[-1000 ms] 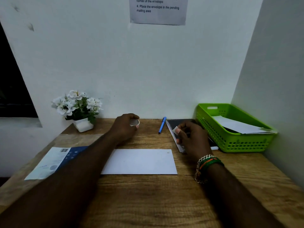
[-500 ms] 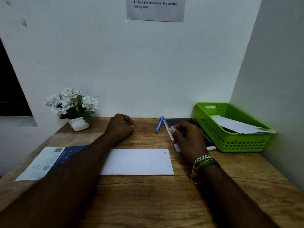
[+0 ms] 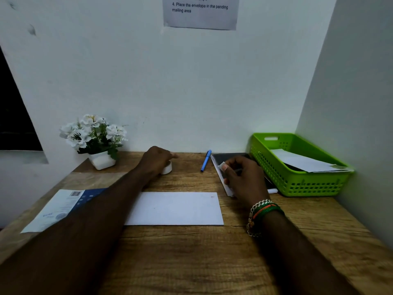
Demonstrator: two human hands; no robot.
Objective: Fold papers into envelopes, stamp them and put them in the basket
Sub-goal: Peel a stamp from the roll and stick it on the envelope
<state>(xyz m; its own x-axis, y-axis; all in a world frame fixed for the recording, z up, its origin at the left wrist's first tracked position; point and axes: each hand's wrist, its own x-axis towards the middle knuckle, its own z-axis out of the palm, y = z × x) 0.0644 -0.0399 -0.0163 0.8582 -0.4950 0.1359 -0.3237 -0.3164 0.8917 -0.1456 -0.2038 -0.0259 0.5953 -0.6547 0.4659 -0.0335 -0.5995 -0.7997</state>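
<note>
My left grip (image 3: 158, 159) curled over a small round white stamp pad (image 3: 167, 167) near the tabletop's (image 3: 191, 258) far edge, right grip (image 3: 244, 177) pinching a small white stamp (image 3: 222, 166), flat white envelope (image 3: 174, 208) mid-tabletop, green perforated plastic basket (image 3: 297, 184) in the far right corner.

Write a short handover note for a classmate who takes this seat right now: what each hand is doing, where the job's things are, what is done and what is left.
Left hand: rests over a small white round object at the back of the table; what it is cannot be told for sure.
Right hand: pinches a small white piece, possibly a stamp, over the dark booklet.
White envelope lies flat mid-table between the arms, with no stamp visible on it.
Green basket at the right holds one white envelope already.
Blue pen lies beside the booklet.
Left: stamp this envelope's top right corner, then put it in the basket.
</note>
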